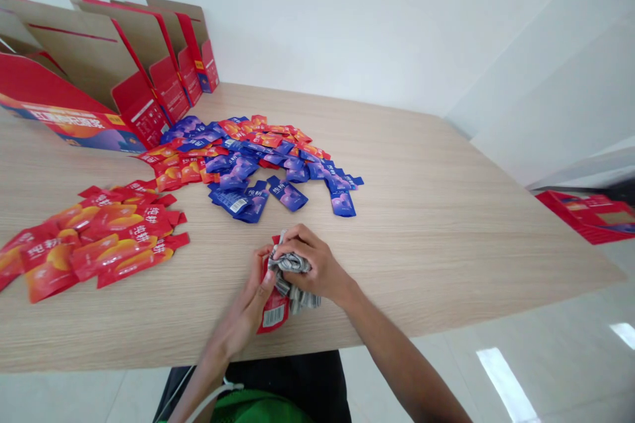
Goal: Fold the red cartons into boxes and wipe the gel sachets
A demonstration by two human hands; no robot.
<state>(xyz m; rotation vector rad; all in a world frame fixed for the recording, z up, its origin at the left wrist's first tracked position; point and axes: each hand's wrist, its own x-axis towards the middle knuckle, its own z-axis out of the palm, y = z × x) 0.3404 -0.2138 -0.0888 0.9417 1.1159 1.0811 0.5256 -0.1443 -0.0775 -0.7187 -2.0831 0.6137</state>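
Near the table's front edge, my left hand (pixel 255 291) is closed around the left side of a red pouch (pixel 273 316); a barcode shows on the pouch's lower part. My right hand (pixel 317 263) grips a bunched grey-and-white striped cloth (pixel 296 264) and presses it against the upper part of this pouch. Loose folds of the cloth hang down beside the pouch on the right. Fingers and cloth hide most of the pouch's face. To the left lies a group of large red pouches (pixel 106 238) with yellow fruit pictures.
Beyond my hands spreads a heap of small blue pouches (pixel 289 193) and small red-orange pouches (pixel 191 170). Open red cardboard boxes (pixel 143 120) stand in a row at the back left, near the white wall (pixel 327 20). Another red box (pixel 590 217) sits past the table's right edge.
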